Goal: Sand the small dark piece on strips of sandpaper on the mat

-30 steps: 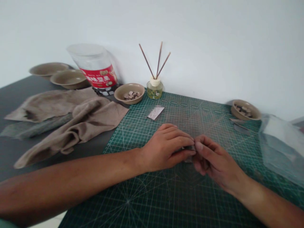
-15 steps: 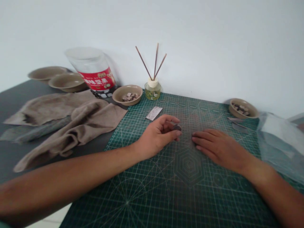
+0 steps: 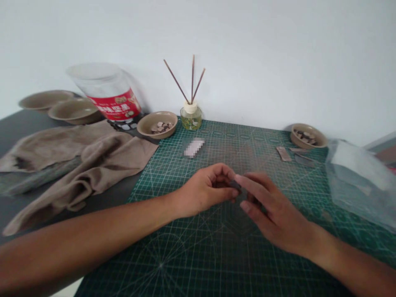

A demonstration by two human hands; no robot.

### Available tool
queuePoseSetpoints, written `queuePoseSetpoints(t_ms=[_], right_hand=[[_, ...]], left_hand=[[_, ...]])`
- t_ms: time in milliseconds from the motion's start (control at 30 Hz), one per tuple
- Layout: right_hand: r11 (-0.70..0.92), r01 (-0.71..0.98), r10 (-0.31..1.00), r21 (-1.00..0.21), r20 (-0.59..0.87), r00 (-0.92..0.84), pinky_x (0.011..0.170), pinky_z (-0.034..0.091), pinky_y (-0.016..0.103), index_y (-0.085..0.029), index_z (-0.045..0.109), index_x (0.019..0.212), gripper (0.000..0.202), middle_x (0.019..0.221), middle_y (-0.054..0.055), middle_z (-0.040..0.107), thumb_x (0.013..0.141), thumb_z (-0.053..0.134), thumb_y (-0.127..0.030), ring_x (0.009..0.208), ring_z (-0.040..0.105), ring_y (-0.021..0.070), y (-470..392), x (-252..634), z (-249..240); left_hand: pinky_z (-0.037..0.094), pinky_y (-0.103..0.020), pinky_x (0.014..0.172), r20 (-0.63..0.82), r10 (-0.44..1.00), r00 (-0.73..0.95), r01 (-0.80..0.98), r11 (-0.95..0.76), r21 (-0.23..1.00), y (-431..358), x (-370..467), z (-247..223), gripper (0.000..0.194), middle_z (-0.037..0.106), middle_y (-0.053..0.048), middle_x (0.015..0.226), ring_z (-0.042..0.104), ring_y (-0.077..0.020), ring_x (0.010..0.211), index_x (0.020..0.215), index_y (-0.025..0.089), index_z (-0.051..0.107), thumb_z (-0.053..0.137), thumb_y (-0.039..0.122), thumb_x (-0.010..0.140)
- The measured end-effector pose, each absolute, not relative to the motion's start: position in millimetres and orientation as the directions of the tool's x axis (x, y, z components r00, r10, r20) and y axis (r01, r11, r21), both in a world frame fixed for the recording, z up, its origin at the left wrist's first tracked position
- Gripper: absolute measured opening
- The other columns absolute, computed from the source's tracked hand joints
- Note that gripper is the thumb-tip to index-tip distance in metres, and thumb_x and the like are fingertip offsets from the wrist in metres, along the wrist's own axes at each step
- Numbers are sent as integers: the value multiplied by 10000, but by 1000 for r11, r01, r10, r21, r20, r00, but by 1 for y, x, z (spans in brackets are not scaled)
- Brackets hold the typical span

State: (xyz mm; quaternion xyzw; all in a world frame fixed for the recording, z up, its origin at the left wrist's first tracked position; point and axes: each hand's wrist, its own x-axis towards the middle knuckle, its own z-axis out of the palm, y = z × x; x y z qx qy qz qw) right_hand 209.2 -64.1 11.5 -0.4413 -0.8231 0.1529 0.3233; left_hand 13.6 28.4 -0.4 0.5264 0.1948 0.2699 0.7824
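My left hand (image 3: 210, 187) is closed, with a small dark disc-like piece (image 3: 235, 185) pinched between thumb and fingertips. It hovers over the green cutting mat (image 3: 185, 247). My right hand (image 3: 275, 210) comes in from the right, fingers apart and slightly bent. Its index fingertip reaches the left fingertips and the piece; whether it touches them I cannot tell. Beyond the hands lies a small pale rectangular card (image 3: 194, 147), its surface blurred. To the right rest a brownish rectangular strip (image 3: 284, 153) and a thin grey flat piece (image 3: 303, 160).
Small chips fill part of a left bowl (image 3: 142, 128) and a right bowl (image 3: 323, 142). A reed diffuser (image 3: 191, 119) stands by the wall. A tilted plastic jar (image 3: 116, 105), brown cloths (image 3: 102, 165) and two more bowls (image 3: 34, 101) are at left; a clear plastic bag (image 3: 359, 185) lies right.
My right hand has lifted off the mat and moved left to my left hand, its fingers parting. The brownish strip now shows at right. The view has shifted slightly.
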Motion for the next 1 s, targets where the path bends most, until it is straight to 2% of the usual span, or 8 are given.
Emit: queuePoseSetpoints(t_ms=[167, 333, 433, 533, 733, 833, 1000], right_hand=[[525, 534, 851, -662, 401, -339, 835, 561, 330, -281, 417, 1425, 440, 1178, 70, 562, 1008, 488, -161, 972, 601, 173, -67, 211, 4], [431, 491, 902, -757, 355, -245, 665, 522, 269, -303, 437, 1271, 307, 1019, 14, 576, 997, 527, -196, 746, 573, 131, -69, 210, 0], [368, 454, 928, -811, 293, -229, 644, 498, 263, -302, 451, 1202, 208, 923, -9, 573, 1014, 527, -259, 727, 569, 129, -69, 209, 1], [230, 390, 970, -892, 177, -167, 595, 471, 249, -278, 486, 1130, 142, 841, -23, 560, 1016, 549, -335, 677, 545, 119, -69, 206, 2], [-78, 119, 982, -990, -97, -160, 460, 429, 192, -249, 477, 999, 226, 746, -56, 568, 980, 611, -430, 540, 528, 82, -68, 200, 5], [-104, 19, 979, -994, -106, -177, 482, 482, 200, -241, 468, 988, 227, 812, -34, 633, 979, 617, -411, 571, 598, 91, -67, 198, 6], [-67, -22, 982, -998, -62, -180, 545, 539, 224, -216, 504, 956, 207, 804, -14, 669, 1011, 562, -407, 643, 671, 116, -67, 198, 9]], left_hand=[[513, -202, 638, -32, 557, 830, -183, 326, 927, 28, 14, 1, 198, 685, 13, 772, 642, -77, 662, 888, 125, 654, 799, 220, 792], [536, -224, 614, -78, 601, 796, -189, 368, 910, 27, 15, 0, 287, 689, -2, 779, 643, -98, 657, 910, 128, 673, 852, 278, 742], [525, -224, 598, -74, 612, 787, -183, 346, 920, 26, 15, 0, 278, 685, -6, 758, 630, -95, 638, 865, 122, 683, 841, 323, 756], [492, -211, 575, -44, 626, 779, -183, 292, 939, 24, 15, 0, 255, 680, 7, 735, 609, -80, 601, 845, 130, 676, 821, 329, 779], [466, -197, 572, 26, 656, 755, -175, 163, 971, 21, 13, -1, 200, 664, 18, 720, 577, -70, 604, 834, 143, 702, 798, 315, 804], [474, -202, 581, 40, 651, 758, -167, 136, 977, 20, 12, -1, 185, 676, 5, 750, 585, -78, 623, 880, 146, 722, 774, 316, 827], [492, -206, 598, 66, 636, 769, -121, 44, 992, 19, 11, 5, 149, 678, -7, 775, 601, -88, 652, 912, 146, 738, 734, 285, 857]])
